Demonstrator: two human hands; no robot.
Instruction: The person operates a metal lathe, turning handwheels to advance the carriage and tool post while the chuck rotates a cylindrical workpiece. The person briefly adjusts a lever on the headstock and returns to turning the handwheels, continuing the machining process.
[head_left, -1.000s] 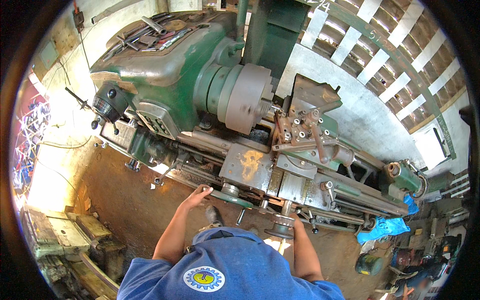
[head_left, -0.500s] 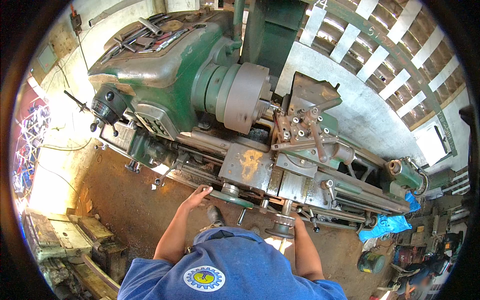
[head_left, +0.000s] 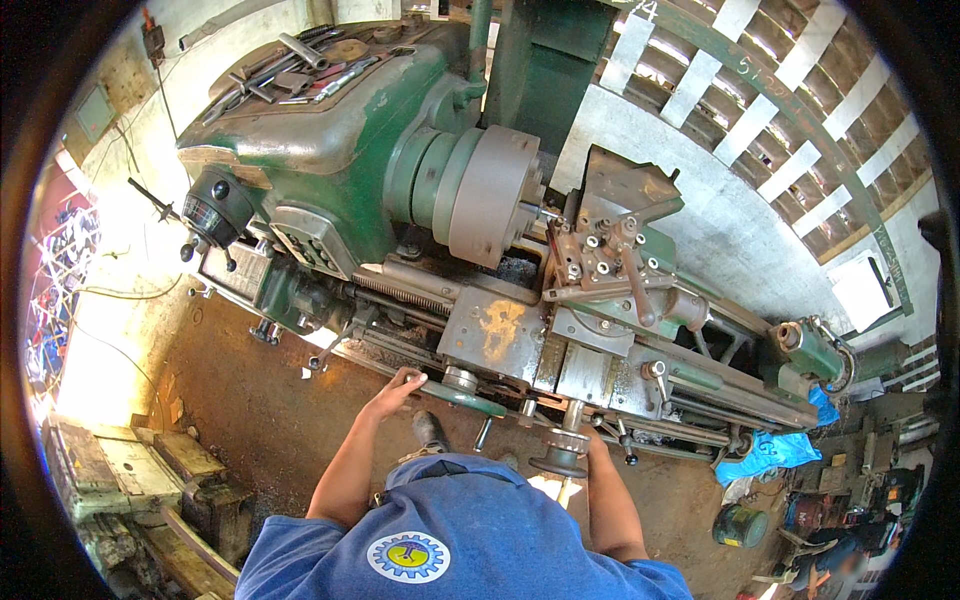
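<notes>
Grasping the left end of the green wheel (head_left: 465, 399), edge-on and slanting rightward, with the nearer left hand (head_left: 394, 394); cannot tell for the right hand (head_left: 592, 440).

At centre the gap between the chuck (head_left: 495, 195) and the tool post (head_left: 610, 255) is tight — a thin metal bar (head_left: 549, 213) juts into it. Room opens over the brown floor (head_left: 270, 370), left of the left hand (head_left: 400, 390). Between it and the right hand (head_left: 592, 441), a metal handle (head_left: 483, 434) and the lower handwheel (head_left: 560, 455) block the way — both stick out toward the bottom edge.
</notes>
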